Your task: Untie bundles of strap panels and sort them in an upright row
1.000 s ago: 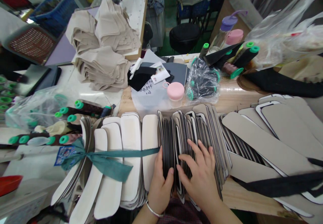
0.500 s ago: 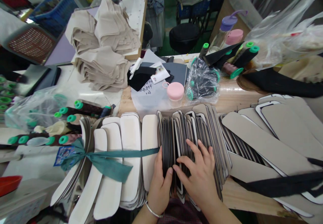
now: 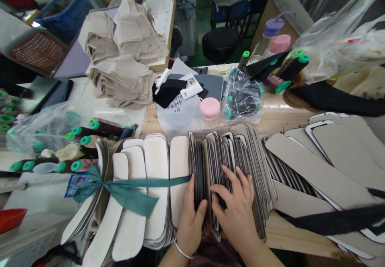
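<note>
**Two hands on one unbound stack, one bundle tied**

The left hand [image 3: 191,223] and right hand [image 3: 236,215] press on the upright stack of dark-edged foam pieces [image 3: 222,166] between them; how firmly they grip cannot be told. Just left, a teal ribbon [image 3: 144,185] binds one bundle of white pieces [image 3: 156,158]. To the right, at least four loose grey pieces [image 3: 319,166] lie unbound. Ahead sits one pink-lidded jar [image 3: 209,108].

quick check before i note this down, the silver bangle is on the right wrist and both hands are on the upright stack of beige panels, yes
Not quite: the silver bangle is on the left arm, not the right, as the head view shows. The rest stands: the left hand and the right hand are both on the upright stack of beige panels.
</note>
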The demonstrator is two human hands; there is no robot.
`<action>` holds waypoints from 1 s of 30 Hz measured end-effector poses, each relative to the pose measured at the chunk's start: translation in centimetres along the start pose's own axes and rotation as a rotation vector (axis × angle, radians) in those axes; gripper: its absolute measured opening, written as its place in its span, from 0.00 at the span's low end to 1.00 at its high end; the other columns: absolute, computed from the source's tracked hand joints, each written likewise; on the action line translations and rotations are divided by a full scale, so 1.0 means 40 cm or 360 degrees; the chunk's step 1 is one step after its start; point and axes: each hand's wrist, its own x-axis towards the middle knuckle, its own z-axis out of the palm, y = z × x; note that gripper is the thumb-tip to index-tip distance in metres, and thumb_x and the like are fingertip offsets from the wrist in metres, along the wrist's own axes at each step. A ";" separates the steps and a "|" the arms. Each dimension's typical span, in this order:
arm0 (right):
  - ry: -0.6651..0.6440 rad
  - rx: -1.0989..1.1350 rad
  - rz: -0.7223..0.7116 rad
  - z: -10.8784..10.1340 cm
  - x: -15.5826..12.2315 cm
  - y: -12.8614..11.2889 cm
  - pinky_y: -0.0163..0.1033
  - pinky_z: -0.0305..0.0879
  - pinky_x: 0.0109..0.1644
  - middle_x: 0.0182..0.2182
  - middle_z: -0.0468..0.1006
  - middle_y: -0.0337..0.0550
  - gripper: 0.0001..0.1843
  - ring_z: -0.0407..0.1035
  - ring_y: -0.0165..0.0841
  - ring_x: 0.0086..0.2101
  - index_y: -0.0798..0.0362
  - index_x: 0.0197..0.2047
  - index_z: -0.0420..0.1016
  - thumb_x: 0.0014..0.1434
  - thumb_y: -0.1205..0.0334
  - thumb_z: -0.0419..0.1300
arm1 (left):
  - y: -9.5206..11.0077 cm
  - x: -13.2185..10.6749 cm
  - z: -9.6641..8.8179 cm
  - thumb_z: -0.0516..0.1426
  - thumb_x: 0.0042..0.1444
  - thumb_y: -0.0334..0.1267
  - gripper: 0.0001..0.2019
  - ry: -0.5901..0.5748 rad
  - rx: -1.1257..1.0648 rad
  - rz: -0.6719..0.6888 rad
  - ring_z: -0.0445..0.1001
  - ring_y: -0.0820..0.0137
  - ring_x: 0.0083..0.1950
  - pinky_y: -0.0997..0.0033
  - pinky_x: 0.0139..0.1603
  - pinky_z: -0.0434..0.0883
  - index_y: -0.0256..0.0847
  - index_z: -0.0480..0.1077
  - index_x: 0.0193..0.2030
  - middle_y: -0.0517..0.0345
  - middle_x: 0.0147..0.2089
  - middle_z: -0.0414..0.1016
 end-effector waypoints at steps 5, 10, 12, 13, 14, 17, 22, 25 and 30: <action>-0.0022 -0.0003 0.0010 -0.008 0.003 -0.001 0.68 0.36 0.69 0.64 0.62 0.39 0.05 0.47 0.49 0.66 0.44 0.38 0.76 0.56 0.56 0.62 | 0.006 -0.002 -0.001 0.48 0.67 0.46 0.30 0.0012 -0.0009 -0.0011 0.42 0.63 0.75 0.51 0.75 0.41 0.46 0.42 0.72 0.52 0.75 0.41; -0.0037 -0.0002 0.0005 -0.010 0.001 0.000 0.68 0.36 0.69 0.64 0.62 0.38 0.06 0.46 0.49 0.66 0.43 0.39 0.76 0.58 0.56 0.60 | 0.010 -0.001 0.000 0.48 0.67 0.46 0.30 0.0007 -0.0016 -0.0022 0.41 0.64 0.75 0.53 0.75 0.41 0.46 0.42 0.72 0.53 0.76 0.40; -0.0035 0.0000 0.0002 -0.009 0.000 0.000 0.68 0.36 0.69 0.64 0.62 0.39 0.06 0.46 0.50 0.66 0.43 0.39 0.76 0.57 0.55 0.61 | 0.007 -0.002 0.000 0.48 0.67 0.46 0.30 0.0010 -0.0038 -0.0016 0.41 0.63 0.75 0.53 0.75 0.41 0.47 0.42 0.72 0.53 0.76 0.41; -0.0031 0.0001 0.0005 -0.008 0.000 0.000 0.68 0.36 0.69 0.64 0.62 0.39 0.07 0.46 0.50 0.66 0.44 0.39 0.76 0.57 0.55 0.61 | 0.005 -0.003 0.001 0.49 0.67 0.46 0.30 0.0014 -0.0053 -0.0012 0.41 0.63 0.75 0.53 0.75 0.42 0.48 0.43 0.72 0.54 0.76 0.41; -0.0027 0.0002 0.0007 -0.007 0.000 -0.001 0.68 0.36 0.69 0.64 0.62 0.39 0.07 0.46 0.50 0.66 0.43 0.39 0.77 0.57 0.55 0.61 | 0.004 -0.004 0.001 0.49 0.67 0.46 0.30 0.0020 -0.0071 -0.0010 0.42 0.63 0.75 0.53 0.75 0.42 0.48 0.43 0.72 0.54 0.75 0.42; -0.0034 0.0017 0.0004 -0.005 -0.001 -0.005 0.68 0.37 0.69 0.65 0.60 0.37 0.08 0.44 0.50 0.67 0.41 0.41 0.78 0.58 0.59 0.60 | 0.001 -0.005 0.001 0.48 0.67 0.47 0.29 0.0041 -0.0134 -0.0019 0.43 0.63 0.75 0.53 0.75 0.42 0.49 0.45 0.72 0.55 0.75 0.43; -0.0035 0.0012 -0.0040 -0.006 0.001 -0.009 0.69 0.36 0.69 0.66 0.59 0.34 0.05 0.42 0.52 0.67 0.39 0.37 0.79 0.57 0.56 0.62 | 0.006 -0.004 -0.004 0.47 0.67 0.47 0.28 0.0035 -0.0182 -0.0055 0.42 0.64 0.75 0.55 0.75 0.42 0.49 0.46 0.72 0.56 0.75 0.44; -0.0036 0.0005 -0.0052 -0.006 0.005 -0.009 0.70 0.37 0.68 0.65 0.60 0.35 0.08 0.44 0.53 0.67 0.39 0.38 0.79 0.56 0.49 0.63 | 0.007 -0.004 -0.006 0.46 0.68 0.46 0.28 0.0029 -0.0180 -0.0043 0.41 0.64 0.75 0.56 0.75 0.41 0.50 0.45 0.72 0.57 0.75 0.43; -0.0041 0.0001 -0.0014 -0.004 0.009 -0.015 0.71 0.38 0.67 0.65 0.60 0.35 0.10 0.44 0.54 0.66 0.40 0.36 0.79 0.54 0.46 0.64 | -0.002 -0.005 -0.007 0.46 0.67 0.44 0.28 0.0007 -0.0225 -0.0069 0.40 0.64 0.75 0.55 0.75 0.40 0.49 0.45 0.72 0.58 0.75 0.42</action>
